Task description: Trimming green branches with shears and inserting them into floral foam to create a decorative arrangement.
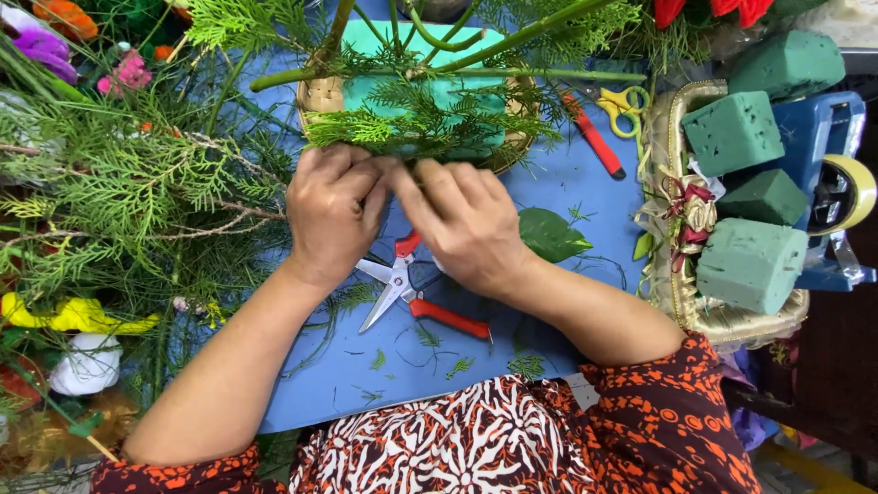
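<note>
Both grips close on one cypress sprig (pixel 416 128): our left hand (pixel 331 212) and right hand (pixel 466 224) pinch its base against the basket (pixel 322 96) edge; red-handled shears (pixel 412 293) lie on the counter (pixel 567 187) beneath.

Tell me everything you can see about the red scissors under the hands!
The red-handled shears lie flat on the blue table, just below the left hand and right hand. They have short silver metal blades, slightly open, pointing down-left, and two red handles that look plastic-coated: one runs down-right, the other pokes up under the hands. Neither hand seems to hold them. Small green clippings lie scattered around them.
</note>
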